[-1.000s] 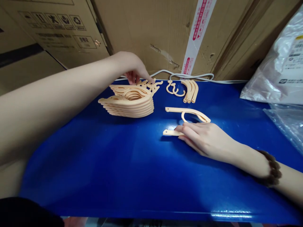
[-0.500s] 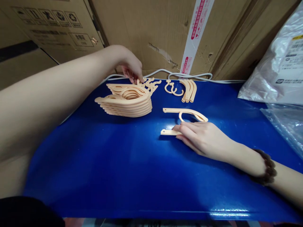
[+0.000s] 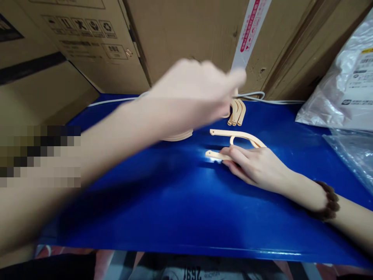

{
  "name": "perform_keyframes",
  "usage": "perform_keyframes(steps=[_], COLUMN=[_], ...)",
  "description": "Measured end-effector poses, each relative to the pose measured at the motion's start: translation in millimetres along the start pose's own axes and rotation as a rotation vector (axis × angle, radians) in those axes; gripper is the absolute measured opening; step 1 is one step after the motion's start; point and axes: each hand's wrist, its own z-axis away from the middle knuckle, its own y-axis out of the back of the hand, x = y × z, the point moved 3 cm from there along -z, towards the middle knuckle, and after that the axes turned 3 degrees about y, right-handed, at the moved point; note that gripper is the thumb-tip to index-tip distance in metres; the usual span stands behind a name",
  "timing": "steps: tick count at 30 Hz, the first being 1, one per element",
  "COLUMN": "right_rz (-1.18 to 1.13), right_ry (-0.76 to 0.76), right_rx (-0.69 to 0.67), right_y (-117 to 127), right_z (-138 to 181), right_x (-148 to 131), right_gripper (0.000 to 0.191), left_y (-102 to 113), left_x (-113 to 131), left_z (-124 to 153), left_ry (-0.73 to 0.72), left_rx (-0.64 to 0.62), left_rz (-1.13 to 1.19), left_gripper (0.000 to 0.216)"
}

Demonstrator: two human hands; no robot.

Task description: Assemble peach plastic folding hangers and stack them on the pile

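My left hand (image 3: 201, 87) is raised over the back of the blue table, smeared by motion. Its fingertips point right, and whether they hold anything is hidden. Under that forearm, only the edge of a stack of cream plastic hangers (image 3: 177, 136) shows. My right hand (image 3: 253, 165) pinches a cream hanger arm (image 3: 214, 154), whose holed end sticks out to the left. Just behind it lies another curved hanger arm (image 3: 233, 133) with a ring-like part beneath, its right end meeting my right hand. Several loose curved hanger arms (image 3: 239, 112) lie farther back, partly behind my left fingers.
Cardboard boxes (image 3: 180, 35) stand along the back of the blue table (image 3: 175, 210), with a white cable (image 3: 113, 102) running along their base. At the right is a plastic-wrapped package (image 3: 340, 85), with clear plastic film (image 3: 349, 151) in front of it.
My left hand has left the loose hooks beside the hanger stack and swung right and up, now covering most of the stack. My right hand keeps its pinch. The view has shifted slightly.
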Motion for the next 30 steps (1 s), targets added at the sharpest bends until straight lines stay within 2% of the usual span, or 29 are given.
perform_keyframes(steps=[1,3,5,9,16,23,30], right_rz=[0.022,0.071,0.108,0.101,0.021,0.096,0.084], right_ry=[0.01,0.04,0.055,0.028,-0.013,0.014,-0.056], right_rx=[0.011,0.041,0.071,0.049,-0.036,0.035,0.089], right_y=[-0.1,-0.5,-0.9,-2.0,-3.0,1.9,4.5], right_z=[-0.4,-0.7,-0.3,0.5,-0.2,-2.3,0.9], right_x=[0.0,0.2,0.9,3.3,4.3,3.1,4.2], right_gripper=[0.024,0.027,0.028,0.019,0.018,0.017,0.021], left_y=[-5.7,-18.1,-31.4,-49.8,-54.7,-51.7,-55.3], left_x=[16.4,40.6,49.6,46.6,31.4,28.9,30.9], left_z=[12.6,35.2,51.1,66.0,70.9,75.5,77.5], left_ry=[-0.089,-0.256,-0.271,-0.252,-0.158,-0.146,-0.109], left_rx=[-0.081,-0.118,-0.114,-0.13,-0.112,-0.051,-0.04], left_rz=[-0.002,0.04,0.092,0.221,0.349,0.377,0.342], left_gripper=[0.026,0.022,0.021,0.015,0.004,0.004,0.013])
